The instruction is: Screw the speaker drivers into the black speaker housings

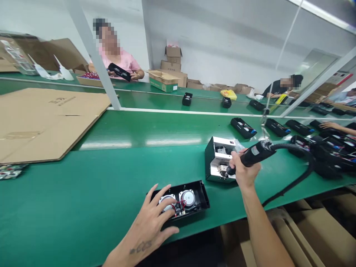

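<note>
My left hand (155,213), fingers spread, rests over the left part of a black speaker housing (204,194). Two round silver speaker drivers (188,198) sit in the housing with red and black wires between them; my fingers partly cover the left one. My right hand (244,170) is wrapped round a black electric screwdriver (254,154), whose cable runs off to the right and down. The screwdriver's tip points down at the front of a black and silver screw feeder (219,161). Whether the tip touches a screw there is too small to tell.
A flat cardboard sheet (50,122) lies at the left on the green bench (97,193). More black housings (243,128) stand along the line and pile up at right. Two co-workers sit across the bench, one holding a housing (119,72); another person's hand (330,126) reaches in at right.
</note>
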Demonstrator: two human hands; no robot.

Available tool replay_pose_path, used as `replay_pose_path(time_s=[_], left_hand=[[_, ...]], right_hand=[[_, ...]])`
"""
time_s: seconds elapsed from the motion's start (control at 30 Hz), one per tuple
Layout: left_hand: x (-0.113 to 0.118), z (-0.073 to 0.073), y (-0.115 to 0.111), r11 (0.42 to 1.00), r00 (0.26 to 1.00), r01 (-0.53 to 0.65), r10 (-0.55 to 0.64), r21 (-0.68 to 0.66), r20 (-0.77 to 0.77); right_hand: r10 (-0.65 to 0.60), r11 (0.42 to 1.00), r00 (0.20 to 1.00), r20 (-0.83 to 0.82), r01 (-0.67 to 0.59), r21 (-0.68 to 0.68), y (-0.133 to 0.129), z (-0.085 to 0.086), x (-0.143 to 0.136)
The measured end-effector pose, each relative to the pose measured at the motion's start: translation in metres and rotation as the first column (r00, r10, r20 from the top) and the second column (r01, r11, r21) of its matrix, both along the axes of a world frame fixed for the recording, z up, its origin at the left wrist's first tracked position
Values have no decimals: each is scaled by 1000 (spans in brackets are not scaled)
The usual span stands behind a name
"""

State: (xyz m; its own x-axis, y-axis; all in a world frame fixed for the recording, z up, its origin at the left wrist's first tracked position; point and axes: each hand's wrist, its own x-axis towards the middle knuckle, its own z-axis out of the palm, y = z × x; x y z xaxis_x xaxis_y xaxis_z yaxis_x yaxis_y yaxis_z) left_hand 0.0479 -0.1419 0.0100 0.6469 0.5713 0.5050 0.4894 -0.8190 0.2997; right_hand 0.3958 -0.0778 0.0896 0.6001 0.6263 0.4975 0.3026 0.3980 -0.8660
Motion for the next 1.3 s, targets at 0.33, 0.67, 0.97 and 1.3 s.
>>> replay_pose_path(time_s=[0.33,0.67,0.97,1.3], left_hand=[[27,-12,-1,999,983,-2,-4,-33,-184],[27,-17,0,998,987,25,-34,-63,-157],[27,-15,0,994,983,19,-38,-106,-179],[28,-12,-3,991,980,12,-38,-130,-195]], right_hand=[[443,889,860,-253,-458,2,-73,9,-39],[635,770,727,-263,-621,144,-92,-12,-104],[646,761,724,-243,-633,138,-87,-25,-109],[629,763,740,-241,-647,3,-96,-42,-113]])
